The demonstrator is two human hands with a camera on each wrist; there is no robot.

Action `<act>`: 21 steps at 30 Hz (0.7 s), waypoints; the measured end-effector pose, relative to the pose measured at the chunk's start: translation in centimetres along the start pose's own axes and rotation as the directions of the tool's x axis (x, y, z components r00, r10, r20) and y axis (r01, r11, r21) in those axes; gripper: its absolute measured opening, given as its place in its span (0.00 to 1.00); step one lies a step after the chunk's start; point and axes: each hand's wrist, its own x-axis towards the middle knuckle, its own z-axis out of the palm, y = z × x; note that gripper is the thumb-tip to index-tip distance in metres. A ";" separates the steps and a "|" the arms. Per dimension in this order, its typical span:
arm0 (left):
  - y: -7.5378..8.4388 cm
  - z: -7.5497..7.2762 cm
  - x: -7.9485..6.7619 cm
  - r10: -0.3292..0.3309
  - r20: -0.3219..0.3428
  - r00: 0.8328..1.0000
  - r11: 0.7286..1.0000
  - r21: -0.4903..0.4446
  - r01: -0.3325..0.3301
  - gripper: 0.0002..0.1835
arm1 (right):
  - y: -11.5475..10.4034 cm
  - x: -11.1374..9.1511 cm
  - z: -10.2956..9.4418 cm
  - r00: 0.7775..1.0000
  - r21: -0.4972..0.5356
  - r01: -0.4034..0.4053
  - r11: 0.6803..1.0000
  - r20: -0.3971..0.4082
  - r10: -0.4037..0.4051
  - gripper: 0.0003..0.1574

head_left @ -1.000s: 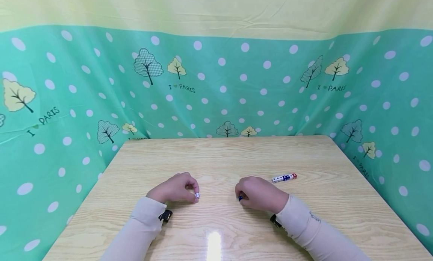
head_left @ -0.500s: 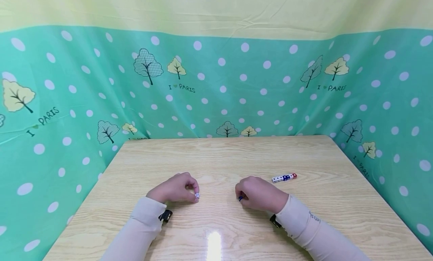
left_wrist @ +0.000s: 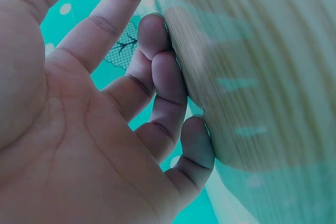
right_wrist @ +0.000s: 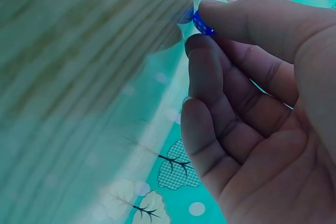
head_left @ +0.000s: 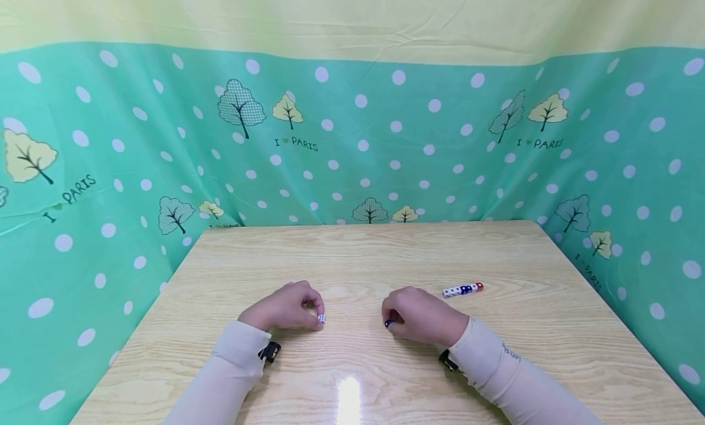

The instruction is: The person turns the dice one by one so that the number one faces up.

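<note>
My left hand [head_left: 289, 305] pinches a white die [head_left: 322, 318] between thumb and index finger, low over the wooden table [head_left: 352, 253]. In the left wrist view its other fingers [left_wrist: 170, 87] rest with their backs against the tabletop, and the die is out of that picture. Right of centre, my right hand [head_left: 424, 315] pinches a blue die [head_left: 388, 323]. The right wrist view shows this blue die with white pips [right_wrist: 202, 24] under the thumb tip, at the table surface. A short gap of bare wood separates the two dice.
Beyond my right hand lies a straight row of dice [head_left: 462, 289], white and blue with a red one at its right end. A green dotted curtain [head_left: 352, 143] surrounds the table's back and sides.
My right hand has shifted slightly left with the blue die, and the die has turned a little. The left hand and its white die stay in place.
</note>
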 end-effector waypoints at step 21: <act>0.0 -0.1 0.0 0.026 0.014 1.000 1.000 -0.003 -0.026 0.10 | 1.4 -0.1 -0.4 0.996 0.215 -0.071 0.974 0.066 0.058 0.07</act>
